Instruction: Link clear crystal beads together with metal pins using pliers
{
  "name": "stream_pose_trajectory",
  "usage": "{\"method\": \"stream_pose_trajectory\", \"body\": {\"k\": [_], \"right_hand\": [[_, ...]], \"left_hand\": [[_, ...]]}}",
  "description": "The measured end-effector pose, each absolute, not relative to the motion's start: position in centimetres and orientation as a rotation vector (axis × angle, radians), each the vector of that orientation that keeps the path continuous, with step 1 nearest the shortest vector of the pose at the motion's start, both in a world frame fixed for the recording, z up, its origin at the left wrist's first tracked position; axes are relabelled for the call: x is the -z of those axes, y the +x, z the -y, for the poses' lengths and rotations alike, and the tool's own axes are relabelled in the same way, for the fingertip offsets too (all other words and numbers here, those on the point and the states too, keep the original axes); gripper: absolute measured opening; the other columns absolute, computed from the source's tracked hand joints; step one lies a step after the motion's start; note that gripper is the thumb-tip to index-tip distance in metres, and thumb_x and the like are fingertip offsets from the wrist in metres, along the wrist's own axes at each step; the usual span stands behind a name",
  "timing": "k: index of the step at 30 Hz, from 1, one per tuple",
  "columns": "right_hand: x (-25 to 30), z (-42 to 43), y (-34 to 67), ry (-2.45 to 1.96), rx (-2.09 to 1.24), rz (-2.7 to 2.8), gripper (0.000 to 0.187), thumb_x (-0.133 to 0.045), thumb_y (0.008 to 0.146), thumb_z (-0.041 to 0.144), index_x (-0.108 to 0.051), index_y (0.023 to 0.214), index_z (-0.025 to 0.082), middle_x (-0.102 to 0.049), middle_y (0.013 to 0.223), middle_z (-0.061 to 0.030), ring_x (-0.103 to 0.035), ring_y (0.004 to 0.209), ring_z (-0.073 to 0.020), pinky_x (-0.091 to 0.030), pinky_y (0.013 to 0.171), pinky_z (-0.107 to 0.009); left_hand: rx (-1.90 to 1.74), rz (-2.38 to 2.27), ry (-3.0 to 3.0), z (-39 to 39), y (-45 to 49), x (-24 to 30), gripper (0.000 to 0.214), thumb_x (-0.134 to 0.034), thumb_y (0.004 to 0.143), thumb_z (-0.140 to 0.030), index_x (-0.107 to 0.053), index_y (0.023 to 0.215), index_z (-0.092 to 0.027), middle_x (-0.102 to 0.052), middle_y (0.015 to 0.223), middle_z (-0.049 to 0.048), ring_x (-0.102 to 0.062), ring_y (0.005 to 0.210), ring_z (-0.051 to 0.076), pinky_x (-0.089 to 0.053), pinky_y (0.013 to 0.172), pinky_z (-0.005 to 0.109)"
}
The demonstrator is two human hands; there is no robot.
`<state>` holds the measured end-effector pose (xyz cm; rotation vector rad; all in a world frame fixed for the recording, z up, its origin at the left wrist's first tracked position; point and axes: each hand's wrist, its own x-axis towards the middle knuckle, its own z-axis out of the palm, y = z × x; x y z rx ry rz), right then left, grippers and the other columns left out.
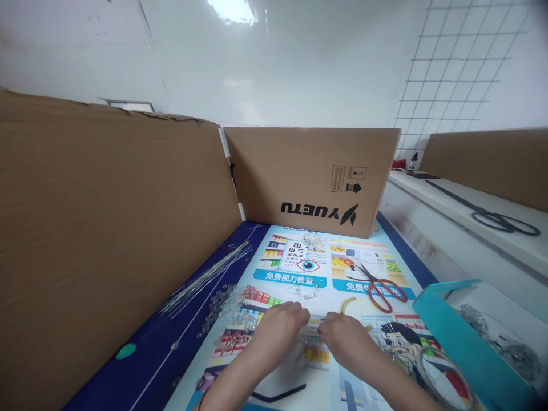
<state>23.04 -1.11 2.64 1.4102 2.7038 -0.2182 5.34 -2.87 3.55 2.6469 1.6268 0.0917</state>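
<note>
My left hand (pixel 283 326) and my right hand (pixel 345 338) are close together above the printed table cover, a small gap between them. The fingers of both are pinched closed; whatever they grip is too fine or hidden to name. Just past my right hand a curved yellow handle (pixel 349 304) sticks out, and I cannot tell whether that hand holds it. Clear beads (pixel 237 308) lie in a loose heap left of my left hand. Ahead of both hands rests a small piece of strung clear beads (pixel 307 291), with another wiry beaded piece (pixel 312 240) farther back.
Red-handled scissors (pixel 387 294) lie ahead to the right. A teal box (pixel 466 348) holds wiry coils, beside a wire coil (pixel 445 377). Thin straight strands (pixel 209 274) lie left. Cardboard walls (pixel 308 171) enclose the back and left. Large black scissors (pixel 492 217) rest on a white ledge.
</note>
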Motion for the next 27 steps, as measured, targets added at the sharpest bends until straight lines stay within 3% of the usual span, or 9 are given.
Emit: {"method": "stream_pose_trajectory", "body": {"k": [6,17,27], "right_hand": [[-2.2,1.2,23.0,1.405,0.157,-2.695,0.025,-0.044,0.073,0.005,-0.061,0.084,0.021,-0.065,0.083,-0.0033,-0.061,0.076,-0.0172,-0.038,0.062,-0.023],[-2.3,1.3,22.5,1.419,0.070,-2.643,0.026,-0.045,0.071,0.000,-0.063,0.077,0.018,-0.064,0.081,-0.0052,-0.059,0.077,-0.0172,-0.038,0.060,-0.022],[-1.6,1.4,22.5,1.492,0.044,-2.636,0.023,-0.046,0.076,0.003,-0.064,0.080,0.018,-0.062,0.083,-0.0067,-0.058,0.080,-0.0196,-0.038,0.060,-0.024]], "left_hand": [[-0.089,-1.602,2.653,2.8,5.7,-3.1,0.011,-0.047,0.083,-0.015,-0.057,0.079,-0.019,-0.058,0.081,0.0032,-0.053,0.078,0.018,-0.041,0.068,0.027],[-0.156,-1.468,2.703,3.2,6.6,-2.5,0.013,-0.050,0.081,-0.013,-0.059,0.075,-0.019,-0.058,0.078,0.0035,-0.051,0.080,0.020,-0.041,0.072,0.032],[-0.115,-1.538,2.648,3.5,7.2,-2.3,0.017,-0.047,0.077,-0.007,-0.058,0.079,-0.018,-0.058,0.083,0.0057,-0.051,0.082,0.022,-0.042,0.074,0.033]]}}
